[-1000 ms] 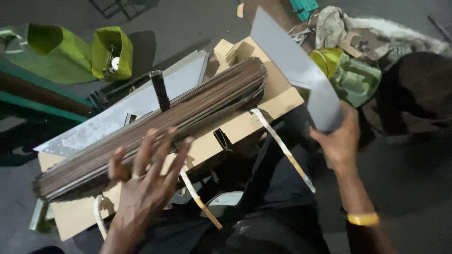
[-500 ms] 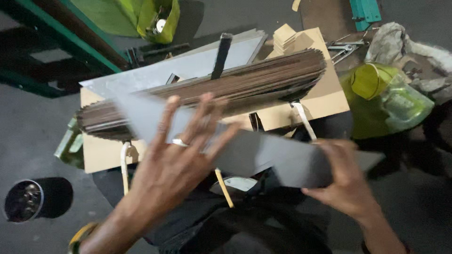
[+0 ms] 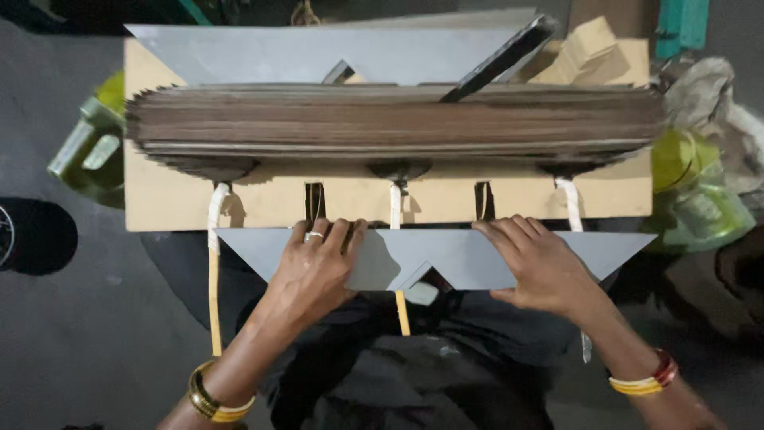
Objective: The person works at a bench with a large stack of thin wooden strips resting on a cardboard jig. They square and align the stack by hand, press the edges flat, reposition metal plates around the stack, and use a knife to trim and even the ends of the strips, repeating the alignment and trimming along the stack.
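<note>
1. My left hand (image 3: 318,267) and right hand (image 3: 541,263) press flat, fingers spread, on the grey notched sheet (image 3: 434,259) at the cardboard board's (image 3: 175,203) near edge.
2. The stacked brown sheets (image 3: 394,123) lie beyond, with white straps (image 3: 216,239) hanging down.
3. Dark floor (image 3: 87,334) lies below.

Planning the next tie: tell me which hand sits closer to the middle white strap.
Left. The left hand lies on the grey sheet right beside the middle white strap; the right hand rests farther off.
</note>
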The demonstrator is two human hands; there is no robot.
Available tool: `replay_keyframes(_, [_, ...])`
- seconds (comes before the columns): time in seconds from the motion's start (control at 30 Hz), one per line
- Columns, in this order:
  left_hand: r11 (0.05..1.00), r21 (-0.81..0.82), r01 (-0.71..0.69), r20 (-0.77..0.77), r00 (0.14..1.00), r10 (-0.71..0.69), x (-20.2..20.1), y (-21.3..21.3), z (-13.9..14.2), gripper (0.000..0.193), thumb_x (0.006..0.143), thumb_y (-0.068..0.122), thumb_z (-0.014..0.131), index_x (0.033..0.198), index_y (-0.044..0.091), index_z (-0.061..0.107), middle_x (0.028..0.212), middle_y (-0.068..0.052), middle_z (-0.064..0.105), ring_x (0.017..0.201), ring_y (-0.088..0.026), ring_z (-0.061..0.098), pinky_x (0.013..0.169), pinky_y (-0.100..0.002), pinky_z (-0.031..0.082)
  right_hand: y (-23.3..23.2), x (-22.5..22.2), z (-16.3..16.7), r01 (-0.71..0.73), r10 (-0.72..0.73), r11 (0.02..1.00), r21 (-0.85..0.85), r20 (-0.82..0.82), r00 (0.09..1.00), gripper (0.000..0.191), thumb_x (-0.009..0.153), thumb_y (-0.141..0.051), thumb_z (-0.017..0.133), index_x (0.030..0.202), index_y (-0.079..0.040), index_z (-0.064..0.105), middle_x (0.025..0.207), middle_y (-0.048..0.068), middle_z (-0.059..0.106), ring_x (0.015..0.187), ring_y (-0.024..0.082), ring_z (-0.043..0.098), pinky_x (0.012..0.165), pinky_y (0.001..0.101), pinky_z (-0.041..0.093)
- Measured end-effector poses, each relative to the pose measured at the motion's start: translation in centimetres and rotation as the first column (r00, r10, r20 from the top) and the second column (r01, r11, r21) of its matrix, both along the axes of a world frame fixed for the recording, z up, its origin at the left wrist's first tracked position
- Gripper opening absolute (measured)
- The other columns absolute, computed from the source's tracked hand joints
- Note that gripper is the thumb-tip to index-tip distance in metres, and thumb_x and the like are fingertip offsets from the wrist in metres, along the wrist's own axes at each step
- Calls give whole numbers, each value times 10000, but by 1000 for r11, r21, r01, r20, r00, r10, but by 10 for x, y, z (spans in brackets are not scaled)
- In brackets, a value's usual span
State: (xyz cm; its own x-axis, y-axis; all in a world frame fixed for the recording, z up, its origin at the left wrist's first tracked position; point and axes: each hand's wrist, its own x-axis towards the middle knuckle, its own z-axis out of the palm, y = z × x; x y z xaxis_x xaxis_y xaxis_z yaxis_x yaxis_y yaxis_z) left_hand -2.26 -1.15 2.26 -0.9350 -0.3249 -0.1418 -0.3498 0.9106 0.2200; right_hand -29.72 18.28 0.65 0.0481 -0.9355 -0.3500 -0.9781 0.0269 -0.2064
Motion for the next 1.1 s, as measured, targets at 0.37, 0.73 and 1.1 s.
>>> replay_keyframes(0.37, [983, 118, -144, -275, 946, 172, 2, 20, -4, 1182, 463, 536, 893, 1437, 4, 488, 1277, -206, 555, 1190, -398, 490, 1021, -590, 334, -4, 43, 9, -5, 0, 933, -359, -13, 1000, 1101, 690, -691, 746, 1486, -10, 406, 1387, 200, 507, 1275, 373, 455, 1095, 503, 328])
replay_keyframes(0.73, [931, 270, -244, -385, 859, 337, -16, 48, -29, 886, 574, 387, 943, 1282, 17, 561, 1278, -141, 552, 1244, -346, 487, 1126, -579, 275, -13, 65, 13, 379, -312, 887, -265, 263, 913, 764, 650, -306, 901, 1304, -19, 631, 1211, 143, 585, 1128, 330, 562, 938, 452, 512])
replay_keyframes(1.1, [966, 196, -171, -420, 875, 240, -7, 50, -18, 824, 603, 329, 858, 1306, 45, 536, 1291, -141, 565, 1230, -361, 519, 1050, -548, 340, 0, 75, 23, 168, -204, 801, -575, 3, 979, 751, 691, -403, 846, 1301, -42, 597, 1171, 161, 584, 1101, 324, 545, 939, 475, 457])
